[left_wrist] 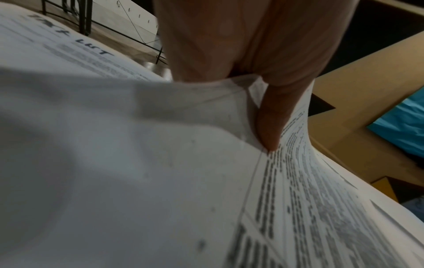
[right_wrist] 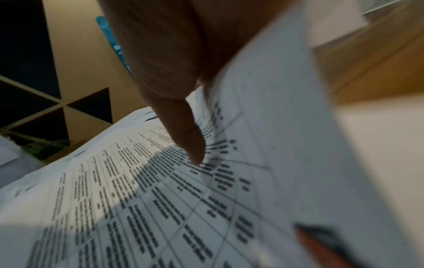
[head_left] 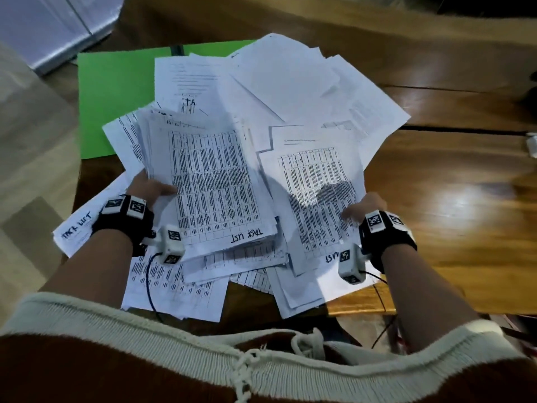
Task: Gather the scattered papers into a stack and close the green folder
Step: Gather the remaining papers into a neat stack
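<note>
1. The left hand [head_left: 146, 186] grips a thick bundle of papers [head_left: 212, 181] at its left edge; the thumb lies on the top sheet and the fingers are curled out of sight under the bundle, so the hand is closed on it.
2. In the left wrist view the thumb [left_wrist: 273, 125] presses down on the printed top sheet, and the paper bends upward around it.
3. The top sheet of that bundle bears a printed table and, at its near edge, the handwritten words "TASK LIST".
4. The right hand [head_left: 367, 206] holds a second sheaf of papers [head_left: 316, 193] at its right edge, thumb on top and fingers beneath, closed on the paper.
5. In the right wrist view the right thumb [right_wrist: 185, 134] rests on a gridded page whose right side curls up beside the palm.
6. Both sheafs are raised a little above the loose sheets [head_left: 290, 82] that lie scattered over the middle of the wooden worktop [head_left: 453, 199].
7. The green folder [head_left: 113, 100] lies open and flat at the far left of the worktop; papers cover its right part, and only its left leaf and a strip of its far edge show.
8. One more sheet marked "TASK LIST" [head_left: 75, 231] lies at the near left edge of the worktop, partly under the left wrist.
9. Each wrist carries a black strap with a white camera block [head_left: 171, 242].
</note>
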### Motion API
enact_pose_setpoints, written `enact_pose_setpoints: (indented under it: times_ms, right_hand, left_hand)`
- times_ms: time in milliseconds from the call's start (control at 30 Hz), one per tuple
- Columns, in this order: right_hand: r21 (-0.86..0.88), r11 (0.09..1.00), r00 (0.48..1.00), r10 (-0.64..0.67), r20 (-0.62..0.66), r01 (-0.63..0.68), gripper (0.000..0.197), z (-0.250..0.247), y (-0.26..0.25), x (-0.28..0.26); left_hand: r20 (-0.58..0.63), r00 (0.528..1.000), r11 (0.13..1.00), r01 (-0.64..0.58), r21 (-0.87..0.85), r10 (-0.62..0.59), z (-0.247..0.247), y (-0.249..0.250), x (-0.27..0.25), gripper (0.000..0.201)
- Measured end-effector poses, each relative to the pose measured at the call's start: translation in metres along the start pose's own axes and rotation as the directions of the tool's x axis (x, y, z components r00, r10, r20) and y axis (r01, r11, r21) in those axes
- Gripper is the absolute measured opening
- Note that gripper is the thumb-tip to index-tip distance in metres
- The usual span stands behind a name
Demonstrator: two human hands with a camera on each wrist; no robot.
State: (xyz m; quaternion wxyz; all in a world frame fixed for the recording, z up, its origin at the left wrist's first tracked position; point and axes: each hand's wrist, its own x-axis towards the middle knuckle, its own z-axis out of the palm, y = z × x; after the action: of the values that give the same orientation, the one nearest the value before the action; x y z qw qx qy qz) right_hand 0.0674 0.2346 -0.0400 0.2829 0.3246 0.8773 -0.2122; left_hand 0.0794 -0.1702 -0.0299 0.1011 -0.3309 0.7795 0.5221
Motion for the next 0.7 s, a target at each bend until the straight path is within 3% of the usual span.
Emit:
enact_pose_setpoints:
  times_ms: [100,233,333,433,600,700]
  right_hand:
    - [0.052,0.998,1.0,-0.022,0.006,0.022,0.057,-0.001,0.001,-0.003]
    - [0.227,0.974,0.998,-0.035,0.055,0.022,0.057,-0.011,0.003,-0.01]
    - [0.234,0.971,0.993,-0.076,0.095,0.052,0.036,-0.017,0.0,-0.016]
    - [0.206,0.971,0.988,-0.139,0.074,0.122,0.044,-0.02,-0.008,-0.023]
    - [-0.03,0.969,0.952,-0.247,-0.182,0.246,0.019,-0.053,-0.022,-0.038]
    - [-0.091,0.971,0.916,-0.237,-0.324,0.22,0.023,-0.084,-0.02,-0.048]
  left_hand:
    - [-0.016,1.0,0.999,0.024,0.025,-0.023,0.0,-0.004,0.0,0.033]
    - [-0.003,0.999,0.998,0.034,0.048,-0.034,-0.002,0.0,0.0,0.034]
    - [0.015,0.999,0.999,0.036,0.012,-0.036,0.001,0.002,-0.007,0.03]
    - [0.033,0.999,1.0,0.018,-0.022,-0.018,0.002,0.006,-0.012,0.037]
    - [0.109,0.994,0.999,0.021,0.024,-0.024,0.003,0.019,-0.007,0.049]
    - [0.157,0.987,0.999,0.01,0.052,-0.018,0.01,0.025,-0.004,0.044]
